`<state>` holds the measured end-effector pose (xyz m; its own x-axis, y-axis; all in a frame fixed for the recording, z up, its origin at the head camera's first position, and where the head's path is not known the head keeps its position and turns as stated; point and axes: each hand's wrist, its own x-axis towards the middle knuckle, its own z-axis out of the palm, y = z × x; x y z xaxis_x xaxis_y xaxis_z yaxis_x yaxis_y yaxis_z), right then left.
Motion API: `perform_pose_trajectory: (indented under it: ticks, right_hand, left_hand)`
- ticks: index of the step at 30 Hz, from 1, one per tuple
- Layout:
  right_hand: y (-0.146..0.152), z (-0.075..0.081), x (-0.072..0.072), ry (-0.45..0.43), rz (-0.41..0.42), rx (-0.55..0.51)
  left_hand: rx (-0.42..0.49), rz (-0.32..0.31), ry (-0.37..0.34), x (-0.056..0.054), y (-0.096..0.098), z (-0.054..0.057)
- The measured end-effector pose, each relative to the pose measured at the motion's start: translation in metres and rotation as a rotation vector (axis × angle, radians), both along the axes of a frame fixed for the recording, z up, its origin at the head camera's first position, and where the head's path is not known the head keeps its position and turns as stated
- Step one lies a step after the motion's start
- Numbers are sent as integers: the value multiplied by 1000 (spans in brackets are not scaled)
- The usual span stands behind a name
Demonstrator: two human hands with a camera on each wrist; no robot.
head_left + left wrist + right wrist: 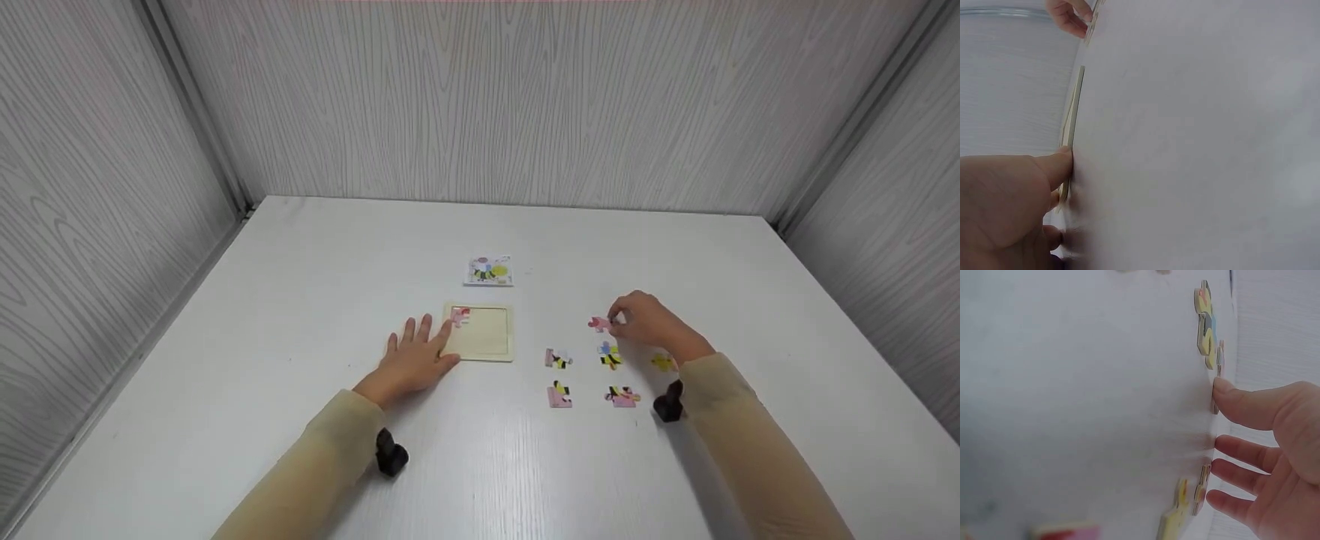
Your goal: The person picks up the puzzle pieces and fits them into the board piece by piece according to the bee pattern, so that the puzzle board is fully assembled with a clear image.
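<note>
My left hand lies with spread fingers at the left edge of a pale wooden puzzle tray, its thumb and forefinger touching the rim. One pink puzzle piece sits in the tray's upper left corner. My right hand pinches the right end of a pink puzzle piece on the table; in the right wrist view the thumb presses at a piece's edge, and the forefinger is hidden. Just below the right hand is a blue, yellow and black piece.
Several loose pieces lie right of the tray, including a bee piece, a striped piece, a pink and black piece and a yellow piece by the right sleeve. Behind the tray lies a bee picture card. Panels wall the table.
</note>
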<state>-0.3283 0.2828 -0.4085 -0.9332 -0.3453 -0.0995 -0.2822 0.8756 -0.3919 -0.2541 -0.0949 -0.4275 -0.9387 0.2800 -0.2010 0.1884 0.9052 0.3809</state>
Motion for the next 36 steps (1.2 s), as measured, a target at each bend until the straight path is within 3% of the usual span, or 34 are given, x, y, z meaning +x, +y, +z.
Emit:
perform_pose_trajectory:
  ticks: [10,23,36]
  right_hand:
    - [6,-4,0,33,36,-33]
    - [-1,-4,1,-47,-62,-123]
    - [-19,1,4,-3,-11,-206]
  left_hand:
    - [-9,-10,5,0,0,-1]
    - [-3,-6,4,1,-1,0]
    - [-11,-4,6,0,-1,0]
